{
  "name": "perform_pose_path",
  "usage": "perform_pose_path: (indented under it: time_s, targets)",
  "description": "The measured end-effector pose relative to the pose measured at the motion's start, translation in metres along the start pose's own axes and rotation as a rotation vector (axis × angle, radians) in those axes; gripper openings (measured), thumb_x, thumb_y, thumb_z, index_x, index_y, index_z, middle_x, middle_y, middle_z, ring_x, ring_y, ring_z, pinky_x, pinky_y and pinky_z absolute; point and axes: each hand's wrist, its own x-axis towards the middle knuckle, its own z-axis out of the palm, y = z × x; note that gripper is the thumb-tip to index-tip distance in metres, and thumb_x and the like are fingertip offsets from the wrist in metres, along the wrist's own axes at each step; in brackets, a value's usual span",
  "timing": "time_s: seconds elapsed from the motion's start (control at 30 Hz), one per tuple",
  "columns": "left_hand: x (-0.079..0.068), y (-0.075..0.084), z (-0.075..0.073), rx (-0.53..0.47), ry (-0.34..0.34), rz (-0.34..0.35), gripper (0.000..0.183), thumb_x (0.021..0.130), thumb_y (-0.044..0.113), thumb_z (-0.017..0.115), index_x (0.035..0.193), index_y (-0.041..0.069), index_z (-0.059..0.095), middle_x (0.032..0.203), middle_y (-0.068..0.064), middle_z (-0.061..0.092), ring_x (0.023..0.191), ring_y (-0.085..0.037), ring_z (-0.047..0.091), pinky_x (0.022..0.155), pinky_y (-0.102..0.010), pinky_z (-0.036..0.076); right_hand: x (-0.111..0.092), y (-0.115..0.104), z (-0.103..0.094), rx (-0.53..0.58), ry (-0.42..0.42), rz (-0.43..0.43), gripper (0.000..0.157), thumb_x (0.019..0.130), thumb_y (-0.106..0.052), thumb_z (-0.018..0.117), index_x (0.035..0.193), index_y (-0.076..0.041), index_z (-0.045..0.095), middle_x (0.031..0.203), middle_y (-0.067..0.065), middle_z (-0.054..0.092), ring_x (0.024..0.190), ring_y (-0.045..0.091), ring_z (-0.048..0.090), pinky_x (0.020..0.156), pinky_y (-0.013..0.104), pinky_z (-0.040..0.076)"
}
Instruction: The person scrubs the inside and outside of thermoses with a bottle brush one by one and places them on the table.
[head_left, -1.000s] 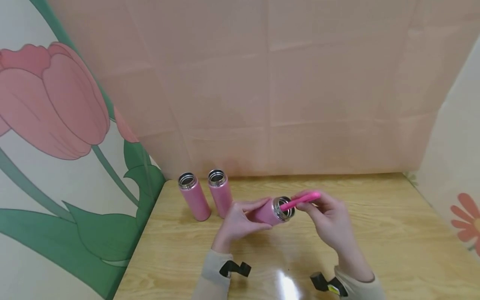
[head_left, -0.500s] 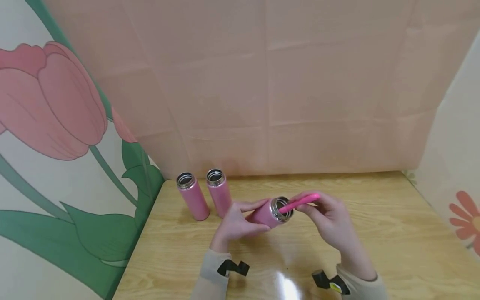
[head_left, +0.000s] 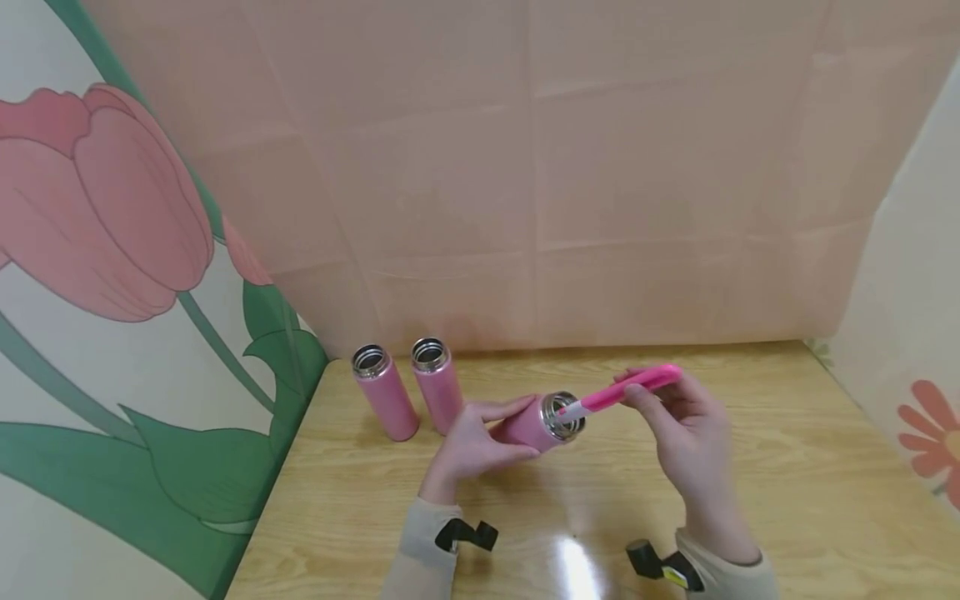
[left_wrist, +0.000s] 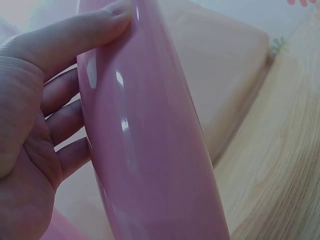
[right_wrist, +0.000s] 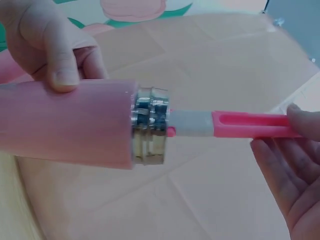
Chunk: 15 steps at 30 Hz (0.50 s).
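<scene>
My left hand [head_left: 474, 450] grips a pink steel bottle [head_left: 523, 427], tilted so its open metal mouth points right. In the left wrist view the thumb lies along the bottle's glossy side [left_wrist: 145, 130], fingers curled behind it. A pink-handled bottle brush [head_left: 622, 389] reaches into the mouth; its head is hidden inside. My right hand [head_left: 693, 437] pinches the handle's outer end. The right wrist view shows the white shaft [right_wrist: 191, 123] between the steel neck [right_wrist: 151, 127] and the pink handle, with a bit of pink right at the rim.
Two more pink bottles, one at the left [head_left: 387, 402] and another beside it [head_left: 438, 390], stand upright and lidless on the wooden table [head_left: 337, 500]. Behind the table hangs a peach cloth [head_left: 540, 208]. A wall with painted tulips [head_left: 142, 217] borders the left side.
My right hand has drawn the brush outward to the right, so the white shaft now shows outside the mouth. The left hand and its bottle have barely moved.
</scene>
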Motion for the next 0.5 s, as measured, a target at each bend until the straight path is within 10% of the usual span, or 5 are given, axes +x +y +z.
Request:
perform_pose_path:
  time_s: [0.17, 0.5]
  targets:
    - [-0.001, -0.003, 0.0, 0.01, 0.012, -0.003, 0.071, 0.08, 0.019, 0.098, 0.144, 0.027, 0.07, 0.139, 0.01, 0.069, 0.128, -0.015, 0.066, 0.113, -0.038, 0.049, 0.0, -0.009, -0.005, -0.015, 0.106, 0.054, 0.015, 0.098, 0.017, 0.064, 0.112, 0.022, 0.066, 0.104, 0.014, 0.078, 0.091, 0.018, 0.076, 0.081, 0.028, 0.063]
    - [-0.001, -0.006, -0.002, 0.036, -0.003, 0.059, 0.071, 0.082, 0.02, 0.097, 0.147, 0.022, 0.068, 0.142, 0.006, 0.068, 0.127, -0.017, 0.067, 0.111, -0.04, 0.051, 0.003, -0.009, -0.012, 0.154, 0.108, -0.114, 0.015, 0.096, 0.027, 0.056, 0.11, 0.032, 0.057, 0.105, 0.024, 0.076, 0.096, 0.024, 0.077, 0.084, 0.029, 0.063]
